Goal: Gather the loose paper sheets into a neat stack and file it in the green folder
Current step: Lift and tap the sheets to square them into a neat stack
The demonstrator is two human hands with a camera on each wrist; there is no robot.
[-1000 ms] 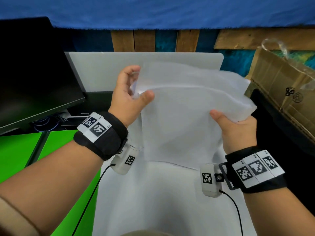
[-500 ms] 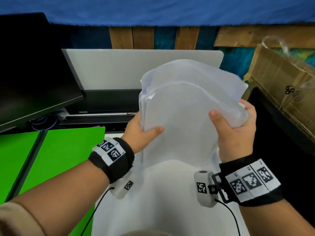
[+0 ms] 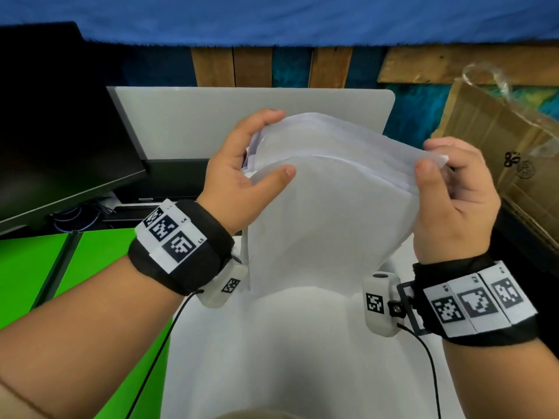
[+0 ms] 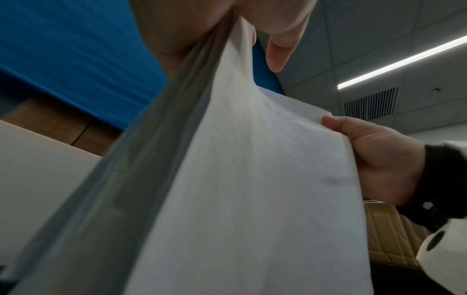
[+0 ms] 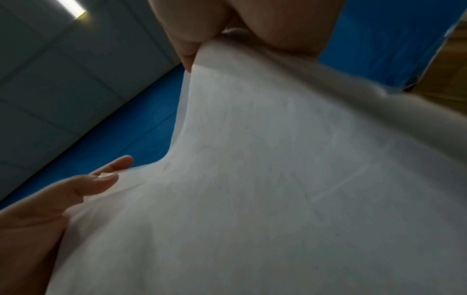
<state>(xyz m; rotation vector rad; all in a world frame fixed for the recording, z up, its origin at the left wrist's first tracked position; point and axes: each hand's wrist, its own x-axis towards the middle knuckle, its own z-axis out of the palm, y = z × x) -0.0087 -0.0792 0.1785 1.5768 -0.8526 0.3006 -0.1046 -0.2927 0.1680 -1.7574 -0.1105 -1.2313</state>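
Observation:
A stack of white paper sheets (image 3: pixel 326 213) stands on its lower edge on the white table (image 3: pixel 272 358), bowed at the top, its edges uneven at the upper left. My left hand (image 3: pixel 242 173) grips its upper left corner, thumb in front and fingers behind. My right hand (image 3: pixel 450 189) pinches the upper right corner. The left wrist view shows the paper stack (image 4: pixel 252 179) edge-on under my left hand (image 4: pixel 240 24), with my right hand (image 4: pixel 374 159) at its far side. The right wrist view is filled by the paper stack (image 5: pixel 265 189). The green folder (image 3: pixel 60 282) lies open at the left.
A black monitor (image 3: pixel 54 131) stands at the back left, with cables under it. A grey laptop lid (image 3: pixel 227 116) stands behind the paper. A cardboard box (image 3: pixel 508 164) leans at the right. Wooden boards and a blue cloth (image 3: pixel 272 19) close the back.
Both hands slid up from the stack's sides to its top corners. The stack has dropped a little and its top now bows over more.

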